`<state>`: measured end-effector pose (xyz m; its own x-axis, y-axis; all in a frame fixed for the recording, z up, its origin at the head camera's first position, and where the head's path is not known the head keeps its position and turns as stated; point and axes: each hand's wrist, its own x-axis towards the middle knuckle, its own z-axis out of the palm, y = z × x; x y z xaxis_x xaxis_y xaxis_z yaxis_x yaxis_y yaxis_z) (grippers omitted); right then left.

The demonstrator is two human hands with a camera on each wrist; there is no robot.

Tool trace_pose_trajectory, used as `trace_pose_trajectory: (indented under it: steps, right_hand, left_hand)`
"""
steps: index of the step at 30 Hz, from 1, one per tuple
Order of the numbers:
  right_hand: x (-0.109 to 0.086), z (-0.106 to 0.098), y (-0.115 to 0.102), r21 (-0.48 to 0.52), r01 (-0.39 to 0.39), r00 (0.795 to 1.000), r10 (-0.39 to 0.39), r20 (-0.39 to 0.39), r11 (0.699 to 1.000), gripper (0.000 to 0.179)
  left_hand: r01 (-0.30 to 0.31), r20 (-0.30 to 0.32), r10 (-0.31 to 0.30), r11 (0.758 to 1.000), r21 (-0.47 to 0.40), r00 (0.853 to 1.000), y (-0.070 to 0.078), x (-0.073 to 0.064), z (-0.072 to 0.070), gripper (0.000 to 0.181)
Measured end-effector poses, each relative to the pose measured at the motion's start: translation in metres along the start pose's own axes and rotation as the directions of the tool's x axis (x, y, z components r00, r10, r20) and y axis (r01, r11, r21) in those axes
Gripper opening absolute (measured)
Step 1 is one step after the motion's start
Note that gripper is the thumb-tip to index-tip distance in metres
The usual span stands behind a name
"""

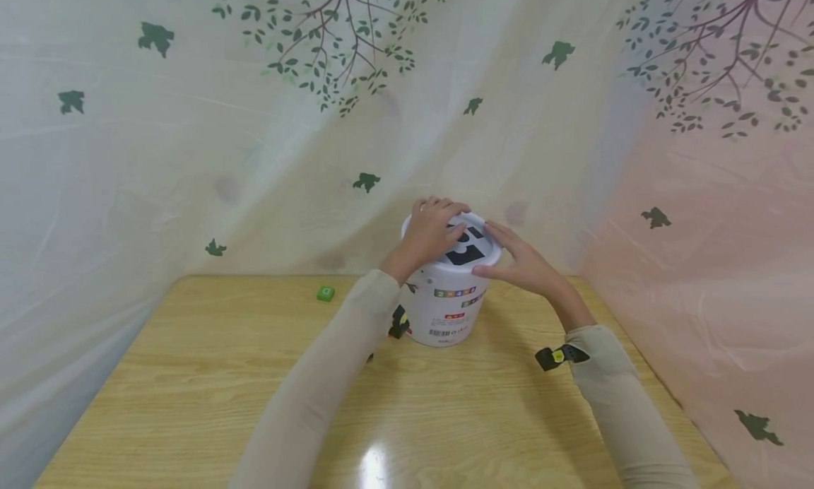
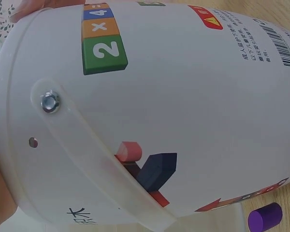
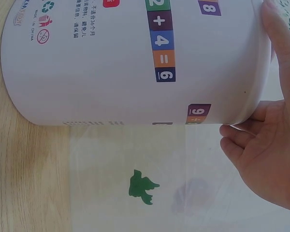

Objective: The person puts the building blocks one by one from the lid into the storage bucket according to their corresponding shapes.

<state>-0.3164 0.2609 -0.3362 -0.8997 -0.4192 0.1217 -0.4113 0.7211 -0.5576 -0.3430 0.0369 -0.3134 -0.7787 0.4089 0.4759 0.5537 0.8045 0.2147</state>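
A white plastic bucket (image 1: pixel 439 305) printed with number blocks stands upright at the back of the table, its round lid (image 1: pixel 467 254) on top bearing a black print. My left hand (image 1: pixel 432 231) lies over the lid, its fingers bent over the far rim and its thumb on the top. On the lid's right side my right hand (image 1: pixel 524 266) holds the rim, thumb in front and fingers round the back. A translucent strap handle (image 2: pixel 96 164) hangs down the bucket's side in the left wrist view.
Left of the bucket, a small green block (image 1: pixel 326 293) lies on the wooden table (image 1: pixel 222 376). In the left wrist view a purple cylinder (image 2: pixel 265 217) lies close to the bucket's base. A leaf-printed curtain (image 1: pixel 286 171) hangs behind the table and along its sides.
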Motion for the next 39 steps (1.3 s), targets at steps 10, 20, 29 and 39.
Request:
trace_pose_trajectory:
  steps: [10, 20, 29, 39]
  right_hand:
    - [0.002, 0.001, 0.000, 0.001, -0.003, 1.000, 0.003, 0.003, 1.000, 0.102]
    - [0.003, 0.001, 0.003, 0.000, -0.001, 1.000, 0.001, -0.007, 1.000, 0.103]
    - [0.002, 0.002, 0.004, 0.010, -0.008, 1.000, 0.008, -0.016, 1.000, 0.103]
    - [0.001, 0.003, 0.005, 0.012, 0.000, 1.000, 0.000, -0.022, 1.000, 0.103]
  left_hand:
    - [-0.002, -0.033, 0.001, 0.999, -0.036, 0.999, -0.007, -0.008, -0.005, 0.039]
    - [0.019, -0.080, -0.025, 0.997, -0.074, 0.997, -0.027, -0.026, -0.014, 0.047]
    - [0.061, -0.128, -0.063, 0.998, -0.018, 0.990, -0.054, -0.047, -0.025, 0.054]
    - [0.106, -0.110, -0.104, 0.994, 0.009, 0.989, -0.092, -0.078, -0.021, 0.059]
